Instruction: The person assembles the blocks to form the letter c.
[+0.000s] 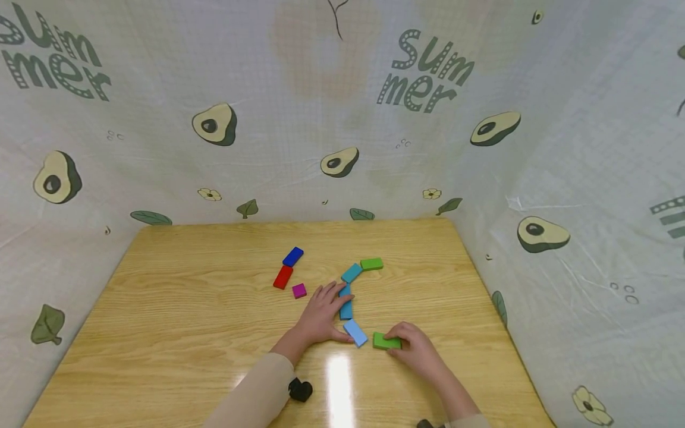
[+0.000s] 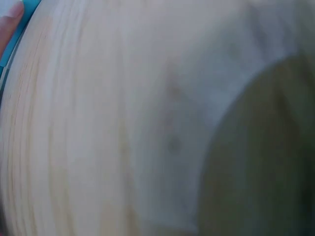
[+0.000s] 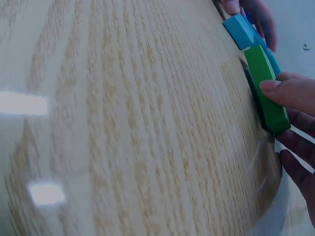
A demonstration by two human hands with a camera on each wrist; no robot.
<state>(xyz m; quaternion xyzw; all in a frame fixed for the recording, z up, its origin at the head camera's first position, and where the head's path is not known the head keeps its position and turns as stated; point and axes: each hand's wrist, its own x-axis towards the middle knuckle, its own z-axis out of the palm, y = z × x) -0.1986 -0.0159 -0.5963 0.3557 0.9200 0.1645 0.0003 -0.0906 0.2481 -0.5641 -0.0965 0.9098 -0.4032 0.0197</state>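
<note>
Pinching green block (image 1: 386, 341) with right hand (image 1: 418, 352), thumb and fingers (image 3: 290, 93) curled on its long sides, block flat on tabletop (image 1: 176, 309), just beside light blue block (image 1: 355, 332). Likely placed as end piece of curved row: green block at far end (image 1: 371, 264), teal block (image 1: 351, 273), blue block (image 1: 345, 302). Left hand (image 1: 323, 312) rests flat, fingers relaxed, touching blue block, probably steadying row. Dark blue block (image 1: 292, 257), red block (image 1: 283, 277), magenta cube (image 1: 299, 290) lie apart at left, unused. Left wrist view blurred.
</note>
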